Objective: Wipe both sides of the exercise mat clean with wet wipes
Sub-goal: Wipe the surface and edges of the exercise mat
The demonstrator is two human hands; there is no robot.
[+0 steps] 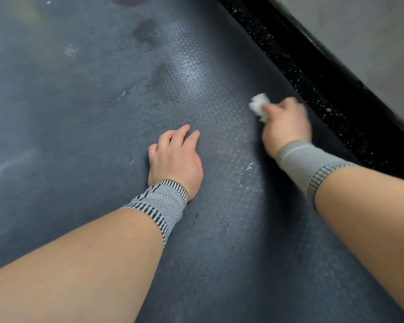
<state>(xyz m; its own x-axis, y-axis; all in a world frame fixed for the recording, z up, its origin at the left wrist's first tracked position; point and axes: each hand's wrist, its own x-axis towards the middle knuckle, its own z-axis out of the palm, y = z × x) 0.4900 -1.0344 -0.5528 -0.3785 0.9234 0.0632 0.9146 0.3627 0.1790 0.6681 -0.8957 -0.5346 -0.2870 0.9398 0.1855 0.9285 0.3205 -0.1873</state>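
The exercise mat (103,113) stretched away ahead beneath both hands — the left hand (175,159) rested flat, fingers relaxed, mid-mat, while the right hand (287,124) gripped a crumpled wet wipe (259,106) nearer the mat's right edge — likely the next strip

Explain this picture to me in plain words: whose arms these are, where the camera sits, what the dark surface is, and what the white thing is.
There is no machine here. A person wears a camera on the head, so you look down along their own arms. The dark, textured surface is an exercise mat lying on a black speckled floor. The left hand rests on the mat, fingers fairly straight, likely steadying it or the person. The right hand, blurred by motion, grips a crumpled white wet wipe near the mat's far edge. Each wrist wears a knitted grey wristband.
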